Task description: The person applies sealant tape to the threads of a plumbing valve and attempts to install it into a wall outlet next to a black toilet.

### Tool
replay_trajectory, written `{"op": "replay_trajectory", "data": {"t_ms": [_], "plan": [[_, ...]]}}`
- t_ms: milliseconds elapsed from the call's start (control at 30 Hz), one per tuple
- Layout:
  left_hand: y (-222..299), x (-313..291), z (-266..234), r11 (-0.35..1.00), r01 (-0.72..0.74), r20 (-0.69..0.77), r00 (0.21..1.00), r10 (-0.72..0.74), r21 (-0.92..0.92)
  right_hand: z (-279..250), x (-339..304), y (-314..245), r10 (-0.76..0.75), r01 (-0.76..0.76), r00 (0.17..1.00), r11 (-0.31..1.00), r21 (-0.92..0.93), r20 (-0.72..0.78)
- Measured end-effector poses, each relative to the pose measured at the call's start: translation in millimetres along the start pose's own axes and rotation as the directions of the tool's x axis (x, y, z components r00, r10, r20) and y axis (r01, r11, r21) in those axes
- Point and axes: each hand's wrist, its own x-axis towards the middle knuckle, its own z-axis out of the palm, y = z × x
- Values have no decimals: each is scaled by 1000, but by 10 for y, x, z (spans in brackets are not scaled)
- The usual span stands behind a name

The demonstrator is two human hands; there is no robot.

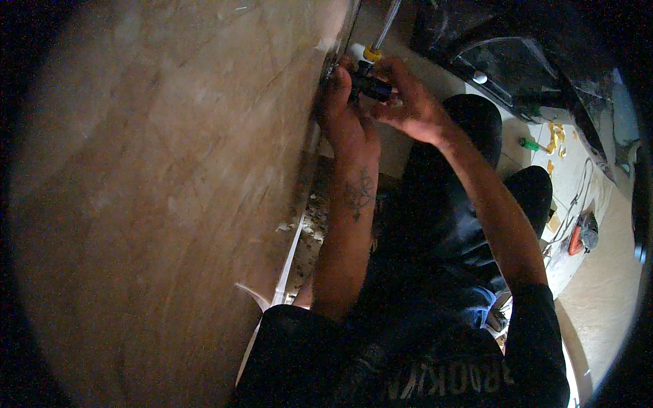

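Observation:
A black valve-like fitting (374,88) sits between my hands, close to the edge of the large brown panel. A yellow collar (371,54) is at its upper end, and a thin silvery hose (388,26) runs up from there. My left hand (345,112) is closed around the left side of the fitting, its fingertips partly hidden behind it. From the right, my right hand (413,109) curls thumb and fingers round the fitting's dark rounded end. The dim light hides where the fitting meets the surface behind.
The brown, streaked panel (163,190) fills the left side. Dark glossy furniture (517,54) stands at the upper right. On the floor at right are a green-handled screwdriver (530,144), yellow scraps (556,139) and an orange-and-grey power tool (583,234) near a cord. My bent knees are below my hands.

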Motion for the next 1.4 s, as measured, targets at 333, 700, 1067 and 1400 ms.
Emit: {"op": "replay_trajectory", "data": {"t_ms": [333,700,1067,1400], "plan": [[83,-51,-24,994,-60,-41,997,64,90,114,-80,107,-57,49,997,984,-169,-46],[10,21,-68,983,185,-141,972,-186,-22,91,0,37,409,-385,912,851,358,7],[-24,72,-145,1000,-1,-62,998,0,-18,228,-4,-236,186,-188,981,812,-552,-60],[19,60,-195,976,-69,-22,997,76,206,121,109,-115,422,-426,901,817,389,102]]}}
